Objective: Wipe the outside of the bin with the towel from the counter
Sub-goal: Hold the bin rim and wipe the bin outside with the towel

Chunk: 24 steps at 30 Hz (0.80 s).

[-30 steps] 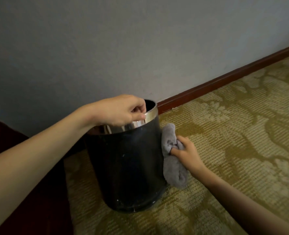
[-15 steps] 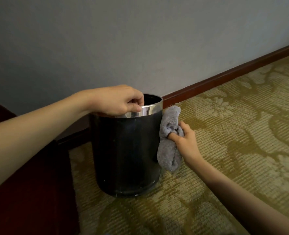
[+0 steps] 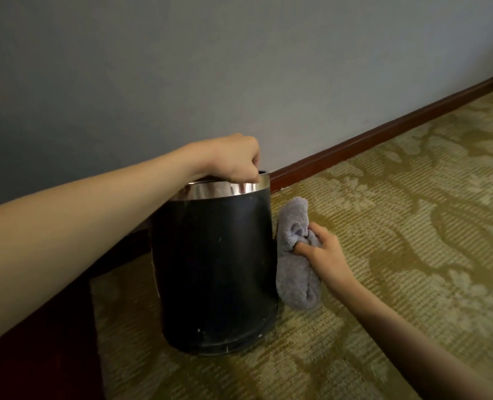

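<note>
Centre frame: black bin (image 3: 215, 272) upright on patterned carpet (image 3: 398, 232). Left hand (image 3: 233, 163) clenched on chrome rim (image 3: 219, 190); right hand (image 3: 324, 249) gripping grey towel (image 3: 295, 255), now lower against bin's right flank than half a second ago. Downstroke underway; wiping continues.

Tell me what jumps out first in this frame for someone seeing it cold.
The black bin with a shiny metal rim stands at centre on patterned green-gold carpet, close to a grey wall. The left hand grips its rim from above, while the right hand presses a bunched grey towel against the bin's right side.
</note>
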Each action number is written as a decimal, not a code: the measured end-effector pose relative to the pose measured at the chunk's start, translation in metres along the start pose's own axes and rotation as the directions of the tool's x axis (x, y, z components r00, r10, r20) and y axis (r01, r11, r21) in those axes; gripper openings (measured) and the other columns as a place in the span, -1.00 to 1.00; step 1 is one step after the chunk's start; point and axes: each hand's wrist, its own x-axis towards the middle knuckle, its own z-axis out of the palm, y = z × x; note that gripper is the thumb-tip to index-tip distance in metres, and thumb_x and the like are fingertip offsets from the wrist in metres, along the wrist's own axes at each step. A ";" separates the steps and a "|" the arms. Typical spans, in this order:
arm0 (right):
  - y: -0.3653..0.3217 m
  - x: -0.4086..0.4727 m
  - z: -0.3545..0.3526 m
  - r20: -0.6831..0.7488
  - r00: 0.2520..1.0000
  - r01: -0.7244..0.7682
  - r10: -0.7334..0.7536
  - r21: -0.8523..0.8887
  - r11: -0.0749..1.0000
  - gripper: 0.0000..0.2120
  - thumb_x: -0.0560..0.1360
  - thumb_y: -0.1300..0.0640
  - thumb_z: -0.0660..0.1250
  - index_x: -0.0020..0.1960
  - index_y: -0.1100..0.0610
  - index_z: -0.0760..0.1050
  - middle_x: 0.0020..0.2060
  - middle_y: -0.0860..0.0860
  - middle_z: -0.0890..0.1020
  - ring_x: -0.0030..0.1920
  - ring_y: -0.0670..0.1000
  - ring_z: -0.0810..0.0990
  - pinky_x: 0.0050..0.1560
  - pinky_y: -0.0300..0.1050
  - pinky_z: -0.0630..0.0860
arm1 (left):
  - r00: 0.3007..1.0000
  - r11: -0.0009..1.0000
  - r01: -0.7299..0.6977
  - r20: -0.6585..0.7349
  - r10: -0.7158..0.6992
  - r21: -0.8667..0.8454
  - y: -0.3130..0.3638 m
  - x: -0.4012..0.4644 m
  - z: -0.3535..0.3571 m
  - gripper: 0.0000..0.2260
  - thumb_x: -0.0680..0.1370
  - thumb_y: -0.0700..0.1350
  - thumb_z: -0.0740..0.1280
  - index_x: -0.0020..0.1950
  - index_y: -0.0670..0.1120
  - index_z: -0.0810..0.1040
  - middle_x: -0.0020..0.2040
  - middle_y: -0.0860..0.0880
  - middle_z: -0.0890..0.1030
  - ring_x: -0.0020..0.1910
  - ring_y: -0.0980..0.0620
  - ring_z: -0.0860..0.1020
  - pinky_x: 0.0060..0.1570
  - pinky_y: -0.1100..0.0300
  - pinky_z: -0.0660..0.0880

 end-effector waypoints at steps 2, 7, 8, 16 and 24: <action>-0.005 0.004 -0.009 -0.062 0.998 0.027 -0.025 0.018 0.999 -0.78 0.36 0.18 0.41 -0.02 0.03 0.55 0.03 0.16 0.55 0.08 0.17 0.53 0.12 0.29 0.47 | 1.000 1.000 0.019 0.008 -0.018 -0.011 0.003 0.009 -0.001 -0.81 0.39 -0.14 0.30 -0.22 -0.27 0.60 -0.29 -0.20 0.54 -0.28 -0.13 0.46 -0.30 0.00 0.39; -0.015 0.010 -0.029 -0.165 0.982 0.098 -0.095 0.008 0.995 -0.73 0.36 0.20 0.42 0.04 0.03 0.55 0.01 0.11 0.52 0.06 0.13 0.51 0.12 0.27 0.46 | 0.996 0.989 0.085 0.034 -0.082 -0.118 0.012 0.030 -0.001 -0.91 0.37 -0.18 0.33 -0.32 -0.15 0.48 -0.34 -0.15 0.43 -0.35 -0.07 0.37 -0.33 0.11 0.26; -0.015 0.010 -0.032 -0.170 0.980 0.104 -0.099 0.016 0.994 -0.72 0.36 0.21 0.42 0.05 0.04 0.55 0.02 0.11 0.52 0.07 0.14 0.51 0.13 0.27 0.46 | 0.994 0.984 0.103 0.038 -0.098 -0.149 0.013 0.033 0.000 -0.89 0.37 -0.18 0.34 -0.34 -0.16 0.46 -0.37 -0.14 0.41 -0.37 -0.07 0.37 -0.35 0.12 0.26; -0.011 0.008 -0.050 -0.146 0.988 0.075 -0.044 0.209 0.975 -0.69 0.38 0.26 0.40 0.04 -0.05 0.58 0.08 0.13 0.61 0.07 0.16 0.60 0.06 0.26 0.55 | 0.981 0.947 0.186 -0.001 -0.193 -0.262 0.018 0.049 0.012 -0.67 0.41 -0.03 0.30 -0.48 -0.11 0.30 -0.48 -0.04 0.30 -0.47 -0.01 0.27 -0.45 0.18 0.22; -0.003 0.007 -0.049 -0.115 0.993 0.050 -0.013 0.321 0.946 -0.66 0.39 0.30 0.39 0.05 -0.06 0.59 -0.02 0.00 0.69 -0.05 0.01 0.69 -0.15 -0.02 0.65 | 0.926 0.804 0.336 0.015 -0.378 -0.490 0.010 0.051 0.017 -0.78 0.41 -0.16 0.28 -0.41 -0.13 0.32 -0.47 -0.03 0.27 -0.51 0.02 0.18 -0.66 0.35 0.06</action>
